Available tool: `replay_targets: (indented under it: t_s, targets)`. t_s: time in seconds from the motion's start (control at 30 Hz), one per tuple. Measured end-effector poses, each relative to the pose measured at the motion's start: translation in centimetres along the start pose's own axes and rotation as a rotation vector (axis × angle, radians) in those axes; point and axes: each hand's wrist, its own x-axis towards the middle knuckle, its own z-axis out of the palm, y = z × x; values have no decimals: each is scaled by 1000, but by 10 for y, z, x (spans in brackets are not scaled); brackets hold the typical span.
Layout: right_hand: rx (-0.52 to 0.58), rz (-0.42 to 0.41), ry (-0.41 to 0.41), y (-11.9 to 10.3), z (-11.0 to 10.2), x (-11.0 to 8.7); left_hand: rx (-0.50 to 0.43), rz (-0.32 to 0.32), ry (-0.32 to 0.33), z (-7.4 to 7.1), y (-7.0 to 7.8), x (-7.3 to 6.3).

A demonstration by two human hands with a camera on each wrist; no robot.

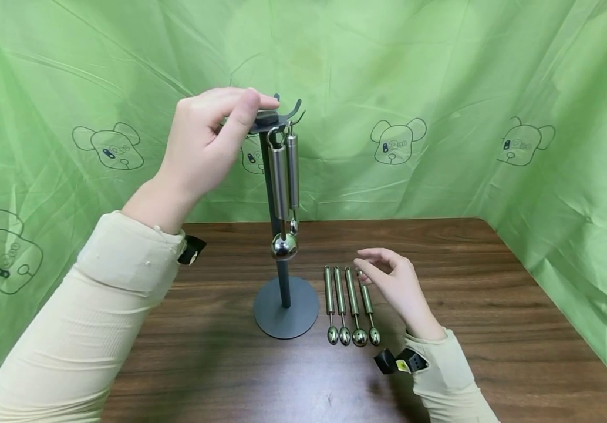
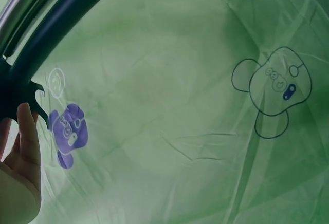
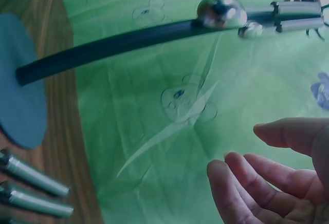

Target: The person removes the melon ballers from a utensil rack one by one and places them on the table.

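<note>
As the left hand (image 1: 203,135) seemingly pinches the stand (image 1: 285,285) at its top, steadying it, the right hand (image 1: 397,283), fingers parted and empty, hovers by four metal utensils (image 1: 352,292) at right.

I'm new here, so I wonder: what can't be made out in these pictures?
Head view: part of the stand top, behind the left hand.
Head view: part of the back scoop's bowl, behind front scoop's ball.
Left wrist view: rest of the pole, cut off by top edge.
Right wrist view: bowls of the lying scoops, cut off by left edge.
</note>
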Motion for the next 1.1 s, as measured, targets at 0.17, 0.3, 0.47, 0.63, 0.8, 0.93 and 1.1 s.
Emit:
replay_targets:
  t_s: [0.17, 0.3, 0.47, 0.63, 0.8, 0.93, 1.1]
  targets:
    - [65, -49, -12, -16, 4, 5, -40, 38, 2, -3, -9, 0]
    - [110, -79, -44, -27, 8, 11, -86, 72, -11, -4, -17, -1]
    - [169, -125, -82, -42, 14, 18, -148, 110, -14, -2, -22, -4]
    - [216, -170, -112, -58, 21, 27, -168, 151, -14, 2, -25, -6]
    - [230, -221, -135, -72, 28, 38, -156, 171, -3, 3, -28, -7]
    - [226, -262, -159, -83, 32, 46, -153, 176, 3, 4, -28, -6]
    - [202, -332, -181, -96, 38, 56, -166, 170, 32, 7, -27, -5]
